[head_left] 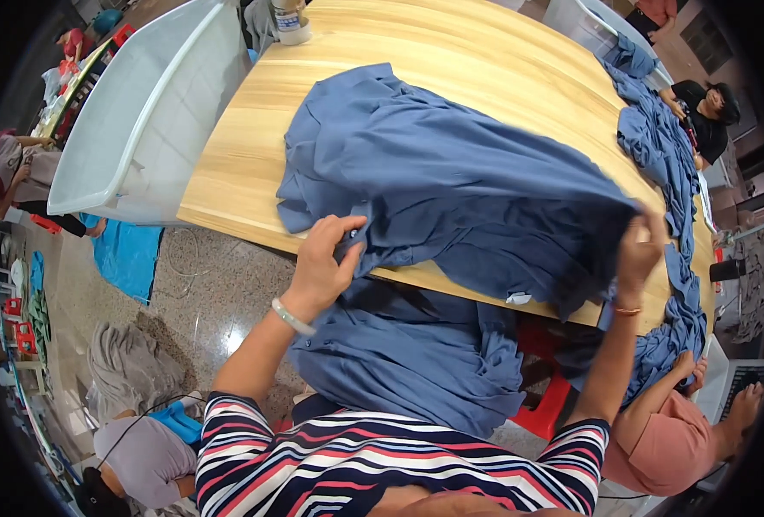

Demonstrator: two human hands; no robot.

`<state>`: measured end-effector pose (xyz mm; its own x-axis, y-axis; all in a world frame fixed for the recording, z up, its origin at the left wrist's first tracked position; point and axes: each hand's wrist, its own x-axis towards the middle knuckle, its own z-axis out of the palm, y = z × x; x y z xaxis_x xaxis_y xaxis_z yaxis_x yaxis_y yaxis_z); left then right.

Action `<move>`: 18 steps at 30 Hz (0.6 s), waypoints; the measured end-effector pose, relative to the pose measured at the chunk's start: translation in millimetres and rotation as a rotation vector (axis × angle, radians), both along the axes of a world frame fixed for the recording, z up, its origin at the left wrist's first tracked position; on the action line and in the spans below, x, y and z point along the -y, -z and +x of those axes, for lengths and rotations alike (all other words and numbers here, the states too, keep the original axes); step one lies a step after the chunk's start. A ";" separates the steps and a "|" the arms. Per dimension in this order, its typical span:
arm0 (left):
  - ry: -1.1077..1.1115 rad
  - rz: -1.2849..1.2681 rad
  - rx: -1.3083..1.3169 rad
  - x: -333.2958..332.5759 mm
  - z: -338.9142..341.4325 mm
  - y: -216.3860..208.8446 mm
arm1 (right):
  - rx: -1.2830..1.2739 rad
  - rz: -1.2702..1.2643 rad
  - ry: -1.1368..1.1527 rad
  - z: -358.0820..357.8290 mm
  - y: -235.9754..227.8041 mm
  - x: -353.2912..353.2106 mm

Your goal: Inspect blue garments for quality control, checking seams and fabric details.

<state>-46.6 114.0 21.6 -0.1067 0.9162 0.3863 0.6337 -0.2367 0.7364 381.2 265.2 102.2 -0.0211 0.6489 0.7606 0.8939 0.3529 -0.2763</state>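
A blue garment point(451, 164) lies spread and rumpled across the wooden table, its lower edge hanging over the near side. My left hand point(320, 263) is closed on its near left edge, fingers pinching the cloth; a small dark detail between them is too small to make out. At the garment's right end, my right hand point(642, 250) grips the cloth, slightly blurred and lifting that end a little. A small white label point(518, 298) shows at the near hem. More blue cloth with buttons point(399, 353) lies over my lap, below the table edge.
The light wooden table point(236, 164) has a container point(292, 24) at its far left corner. A large whitish bin point(154, 112) stands to the left. Blue garments point(658, 155) are heaped along the right side, where other people point(701, 112) work. A red stool point(544, 409) is below.
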 end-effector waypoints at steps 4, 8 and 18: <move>0.278 -0.135 0.108 4.0 18.6 -21.8 | 0.402 -0.098 0.393 65.9 -29.9 -16.6; 0.379 -0.203 -0.087 -2.3 29.6 -30.5 | 0.458 -0.089 0.250 21.5 -17.6 4.5; 0.217 0.288 -0.417 -85.6 27.3 -35.2 | 0.413 -0.191 -0.471 -107.0 12.9 16.9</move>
<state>-19.3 199.6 56.7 0.2889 0.7513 0.5934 0.7721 -0.5493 0.3196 274.2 248.3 89.3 -0.6022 0.6215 0.5012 0.7014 0.7117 -0.0398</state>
